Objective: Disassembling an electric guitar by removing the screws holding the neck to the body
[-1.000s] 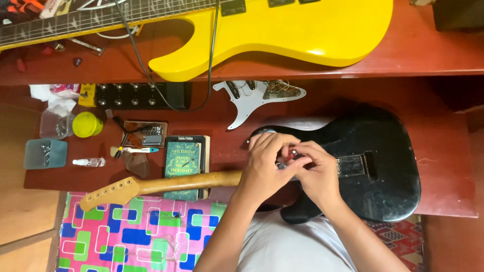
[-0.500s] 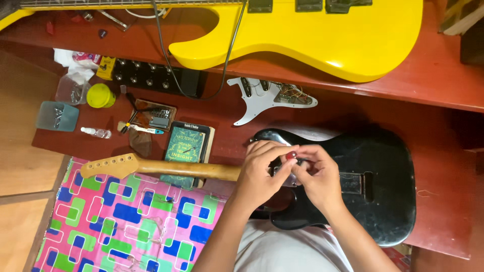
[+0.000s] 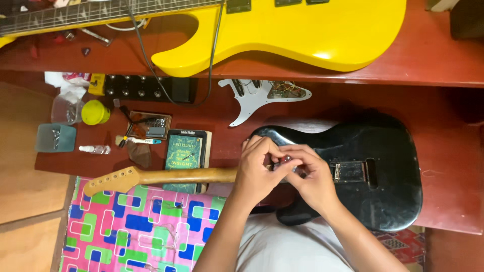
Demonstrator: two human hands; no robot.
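Since the earlier frame my head has come a little nearer and the view has settled, but my two hands are in the same place over the black guitar body (image 3: 373, 171), joined where the wooden neck (image 3: 166, 177) meets it. Going from left to right: far left on the red bench (image 3: 443, 176) are a small blue tray (image 3: 55, 137), a yellow-green round lid (image 3: 95, 112) and a green book (image 3: 183, 152), none of them touched. Next comes my left hand (image 3: 261, 171), its grip curled almost shut, thumb and fingers pinching a small part with something red on it; I cannot tell what this part is. My right hand (image 3: 313, 177) meets it from the other side, fingertips closed around the same small part, wrist bent over the body. I judge I am fitting or turning this piece at the neck joint, and the next move needs fine finger pressure, not force. Both forearms come up from below, elbows apart. Above, the yellow guitar (image 3: 302, 30) and the white pickguard (image 3: 252, 98) lie well apart.
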